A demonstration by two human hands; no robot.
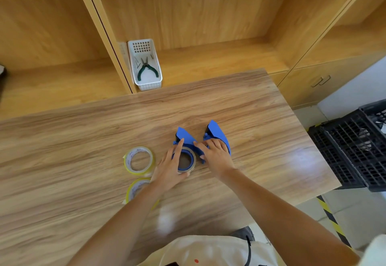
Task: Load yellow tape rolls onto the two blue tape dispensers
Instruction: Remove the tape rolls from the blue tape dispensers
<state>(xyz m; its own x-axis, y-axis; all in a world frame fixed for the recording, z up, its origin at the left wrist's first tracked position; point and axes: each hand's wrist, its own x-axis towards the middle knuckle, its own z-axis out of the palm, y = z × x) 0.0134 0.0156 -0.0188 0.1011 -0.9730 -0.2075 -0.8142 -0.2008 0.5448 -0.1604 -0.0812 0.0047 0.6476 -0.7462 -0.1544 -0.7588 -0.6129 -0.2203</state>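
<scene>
Head view. We are taking the near blue dispenser (186,140) as our landmark, lying on the wooden table (83,140). We are seeing the left hand (170,166) curling round a tape roll (191,161) seated on that dispenser's hub, index finger stretching up along the blue body. The right hand (216,155) is resting just right of it, fingers spread and pressing on the dispenser's right edge, partly covering the second blue dispenser (217,133), which is lying just beside the landmark to the right. A yellow tape roll (139,160) is lying flat left of the landmark; another yellow roll (136,189) is sitting nearer us, partly hidden under the left forearm. Beyond the landmark, a white basket (155,82) is holding green-handled pliers (147,69).
</scene>
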